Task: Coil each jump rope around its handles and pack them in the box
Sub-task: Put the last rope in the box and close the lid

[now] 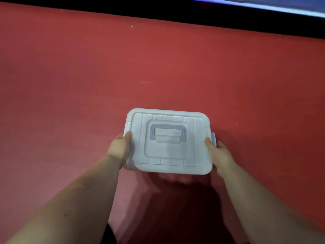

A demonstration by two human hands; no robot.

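A white plastic box (pixel 175 155) with its lid on sits low in the middle of the head view, on a red surface. A pale lilac carry handle (pixel 168 132) lies flat in the lid's recess. A lilac clip (pixel 213 138) shows on the box's right side. My left hand (pixel 121 148) grips the box's left side, thumb on the lid edge. My right hand (pixel 219 154) grips the right side just below the clip. No jump rope is in view; the lid hides the box's inside.
The red surface (pixel 158 67) spreads wide on all sides of the box. A black band (pixel 158 9) runs along its far edge, with a bluish strip (pixel 281 6) beyond at the top right. A dark shadow lies below the box.
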